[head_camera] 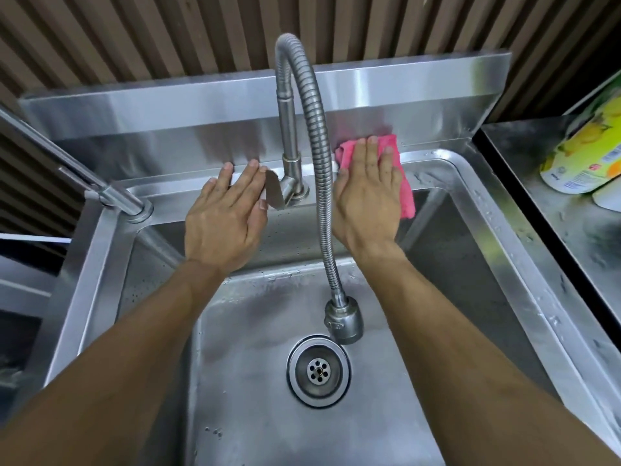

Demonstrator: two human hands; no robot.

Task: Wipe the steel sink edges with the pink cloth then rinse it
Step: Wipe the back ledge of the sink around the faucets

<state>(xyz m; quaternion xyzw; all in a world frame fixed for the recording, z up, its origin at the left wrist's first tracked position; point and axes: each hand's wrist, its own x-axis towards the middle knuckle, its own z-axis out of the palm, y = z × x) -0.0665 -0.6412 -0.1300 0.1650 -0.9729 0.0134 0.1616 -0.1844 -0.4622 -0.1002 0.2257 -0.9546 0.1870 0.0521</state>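
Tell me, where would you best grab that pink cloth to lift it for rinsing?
Take the pink cloth by the loose flap hanging over the sink's back edge, from the right. The right hand lies flat on the rest, and only that flap is free.

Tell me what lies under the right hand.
The pink cloth, pressed flat by the right hand on the sink's back edge. The steel beneath the cloth is covered.

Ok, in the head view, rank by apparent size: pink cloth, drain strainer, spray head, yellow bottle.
1. Yellow bottle, though cut off by the frame edge.
2. Drain strainer.
3. Pink cloth, mostly hidden under the right hand, so unsure.
4. Spray head.
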